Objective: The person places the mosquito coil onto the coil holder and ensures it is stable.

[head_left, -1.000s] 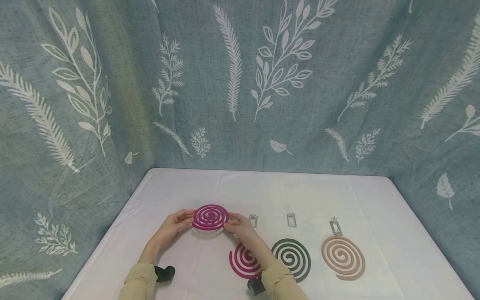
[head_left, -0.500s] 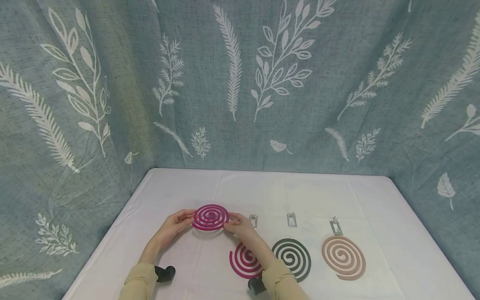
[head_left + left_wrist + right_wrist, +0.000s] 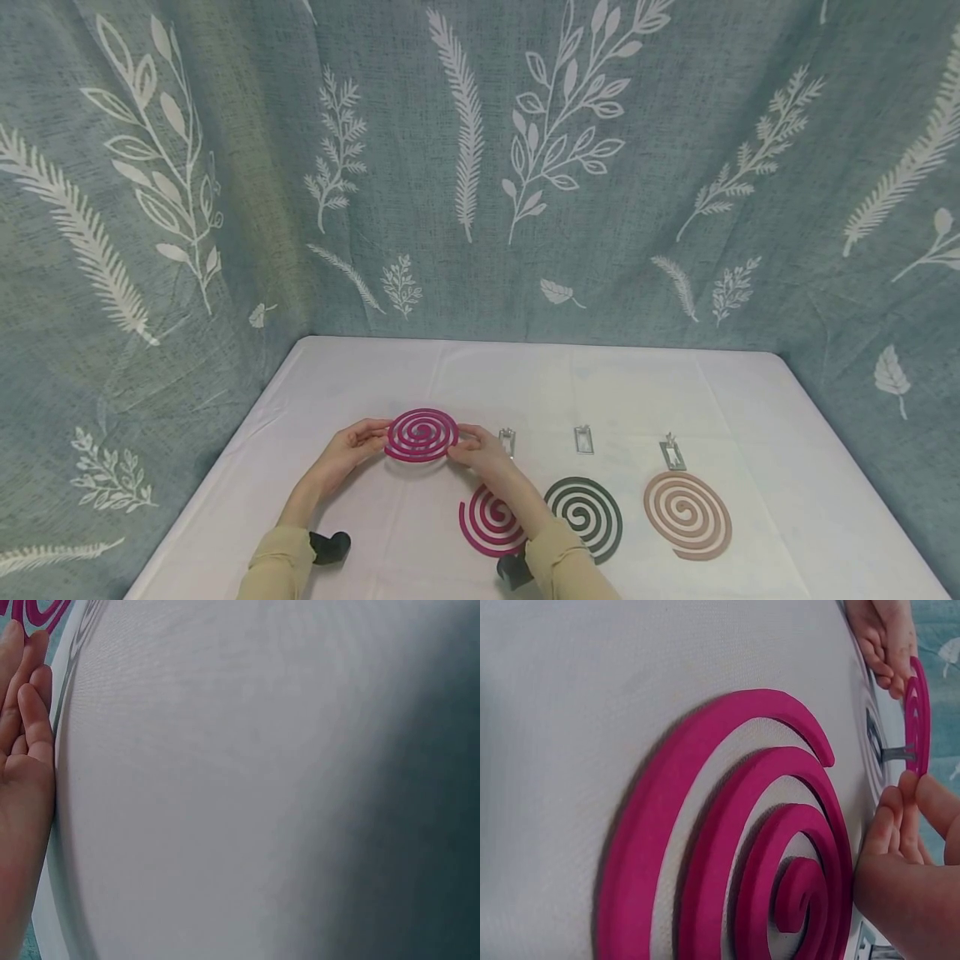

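Note:
A magenta mosquito coil [image 3: 422, 432] is held level just above the table between both hands. My left hand [image 3: 347, 452] grips its left edge, and my right hand [image 3: 483, 454] pinches the right edge between thumb and fingers. Under the coil, the right wrist view shows a small metal stand [image 3: 896, 754] whose upright reaches up to the coil's middle. Only a bit of the held coil [image 3: 37, 615] enters the left wrist view, at the left hand's fingertips. A second magenta coil [image 3: 480, 533] lies flat on the table, partly hidden by the right forearm.
A dark green coil [image 3: 581, 510] and a tan coil [image 3: 686, 517] lie to the right. Behind the coils are three metal coil stands, one [image 3: 507, 442] beside the right hand, another [image 3: 583, 439] and a third [image 3: 672, 452]. A white cloth covers the table [image 3: 360, 375]; patterned curtains surround it.

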Demonstrator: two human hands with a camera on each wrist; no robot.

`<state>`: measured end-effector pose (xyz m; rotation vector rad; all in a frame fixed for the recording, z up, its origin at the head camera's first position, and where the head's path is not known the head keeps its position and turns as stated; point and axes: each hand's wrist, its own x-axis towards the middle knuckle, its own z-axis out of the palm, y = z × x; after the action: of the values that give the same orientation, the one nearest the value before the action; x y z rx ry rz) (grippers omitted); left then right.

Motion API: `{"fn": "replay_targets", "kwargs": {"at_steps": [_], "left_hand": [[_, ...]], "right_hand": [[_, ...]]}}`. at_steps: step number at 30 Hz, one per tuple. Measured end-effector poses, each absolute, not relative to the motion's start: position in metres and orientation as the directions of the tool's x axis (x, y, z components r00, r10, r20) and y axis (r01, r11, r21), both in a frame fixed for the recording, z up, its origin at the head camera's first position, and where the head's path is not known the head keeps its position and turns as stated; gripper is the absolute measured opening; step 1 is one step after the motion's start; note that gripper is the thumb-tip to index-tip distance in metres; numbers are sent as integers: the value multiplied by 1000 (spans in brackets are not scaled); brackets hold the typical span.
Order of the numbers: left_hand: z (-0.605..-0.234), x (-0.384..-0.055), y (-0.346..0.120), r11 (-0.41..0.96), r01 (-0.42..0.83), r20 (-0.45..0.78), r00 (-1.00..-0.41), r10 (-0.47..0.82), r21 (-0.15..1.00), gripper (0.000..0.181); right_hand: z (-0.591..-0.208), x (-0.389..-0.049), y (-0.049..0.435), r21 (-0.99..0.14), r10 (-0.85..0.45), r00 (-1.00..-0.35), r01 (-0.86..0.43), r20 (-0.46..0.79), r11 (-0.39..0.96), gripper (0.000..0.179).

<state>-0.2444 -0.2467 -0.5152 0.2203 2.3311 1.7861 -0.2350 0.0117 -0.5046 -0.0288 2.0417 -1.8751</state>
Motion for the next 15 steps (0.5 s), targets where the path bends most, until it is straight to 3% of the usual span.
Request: {"fn": "replay_targets", "kwargs": {"at_steps": [15], "left_hand": [[-516, -245, -248, 284, -18, -84, -972, 221, 959, 50]], "right_hand": [[-502, -234, 15, -967, -292, -922, 246, -255, 67, 54]]}}
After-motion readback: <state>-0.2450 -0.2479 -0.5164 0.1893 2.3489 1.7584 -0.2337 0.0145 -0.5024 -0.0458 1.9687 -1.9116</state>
